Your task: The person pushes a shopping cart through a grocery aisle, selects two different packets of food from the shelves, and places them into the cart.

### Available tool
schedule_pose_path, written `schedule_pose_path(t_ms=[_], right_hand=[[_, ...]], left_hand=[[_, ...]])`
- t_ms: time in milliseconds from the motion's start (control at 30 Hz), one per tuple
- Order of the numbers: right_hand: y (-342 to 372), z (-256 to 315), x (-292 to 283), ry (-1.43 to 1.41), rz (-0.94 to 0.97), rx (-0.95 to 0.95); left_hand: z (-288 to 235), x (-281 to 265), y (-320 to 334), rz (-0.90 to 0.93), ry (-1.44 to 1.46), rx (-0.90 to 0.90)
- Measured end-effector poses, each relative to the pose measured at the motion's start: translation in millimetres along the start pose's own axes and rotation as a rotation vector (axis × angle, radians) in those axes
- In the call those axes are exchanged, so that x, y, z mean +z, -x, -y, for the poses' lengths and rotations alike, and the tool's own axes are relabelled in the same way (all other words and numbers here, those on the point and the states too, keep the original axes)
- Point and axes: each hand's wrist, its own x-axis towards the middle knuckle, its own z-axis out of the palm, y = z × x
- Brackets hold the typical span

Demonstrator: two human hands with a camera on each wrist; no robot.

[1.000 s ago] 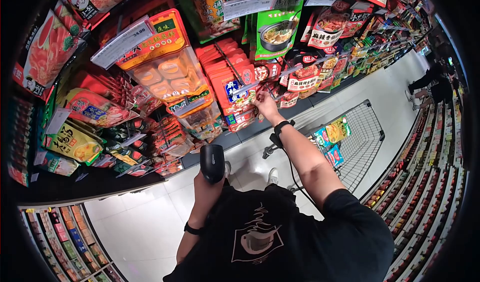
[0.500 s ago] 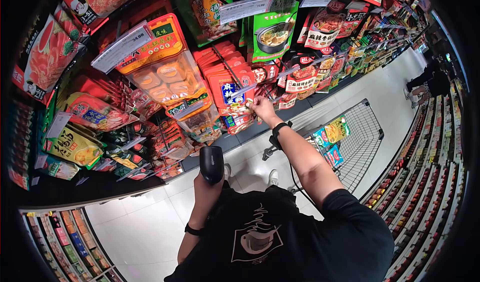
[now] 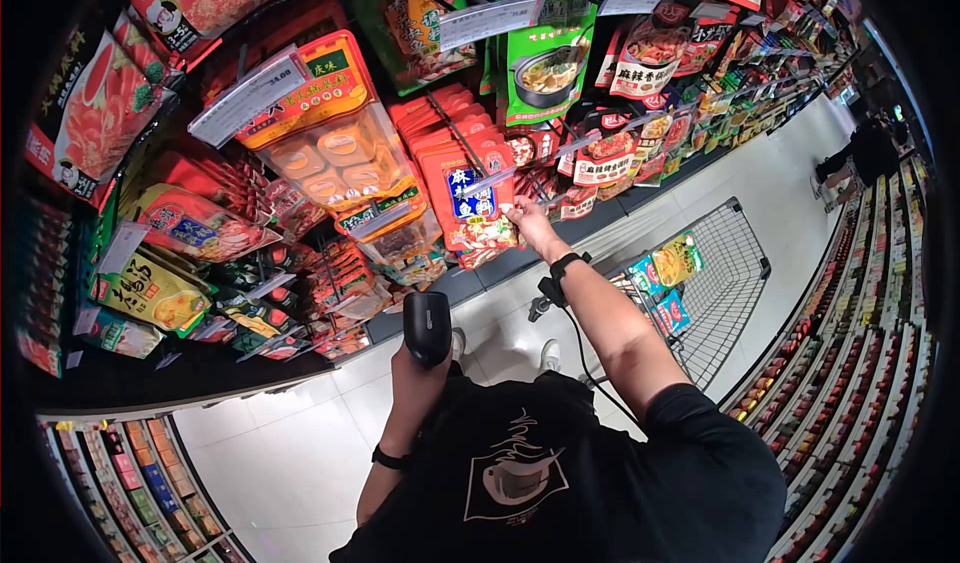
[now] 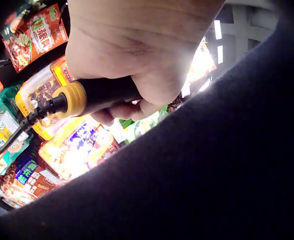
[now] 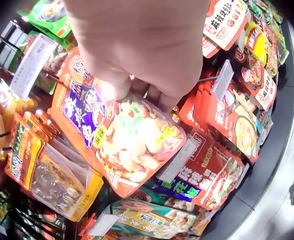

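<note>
My right hand [image 3: 535, 228] pinches the right edge of a red seasoning packet [image 3: 468, 203] with a blue label, at the front of a hanging row. In the right wrist view the packet [image 5: 107, 122] is tilted, and the right hand [image 5: 137, 50] covers part of its upper edge. The left hand [image 3: 413, 378] grips a black handheld scanner [image 3: 428, 328] in front of the body. From the left wrist camera, the scanner's handle [image 4: 109, 94] has a yellow ring and a cable at its end.
More hanging packets surround the row, with a green pouch [image 3: 550, 58] above and an orange-topped pack [image 3: 330, 123] to the left. Price tags [image 3: 490, 21] jut out from the hooks. A wire shopping cart [image 3: 735, 283] holding several packets stands at right.
The right hand first moved left to the packet's edge, then slightly back right. The front packet now sits lower and faces outward, covering the packet beneath. The left hand and scanner stayed nearly still.
</note>
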Motion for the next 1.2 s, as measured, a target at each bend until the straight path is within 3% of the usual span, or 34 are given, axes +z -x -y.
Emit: schedule_pose_path(t_ms=[100, 200, 567, 933, 1200], right_hand=[[7.3, 8.1, 2.6, -0.118, 0.041, 0.037], [14.9, 13.0, 2.9, -0.178, 0.040, 0.044], [38.3, 19.5, 0.9, -0.284, 0.020, 0.022], [94.3, 41.4, -12.1, -0.458, 0.073, 0.022], [167.5, 46.8, -32.7, -0.616, 0.065, 0.159]], left_hand=[[-1.6, 0.9, -0.8, -0.003, 0.004, 0.033], [-1.4, -0.4, -2.2, 0.067, -0.018, -0.059], [-4.6, 12.5, -7.4, 0.045, -0.016, 0.069], [-0.3, 13.5, -9.6, 0.078, -0.051, 0.070], [-6.4, 19.1, -14.3, 0.086, -0.078, 0.075]])
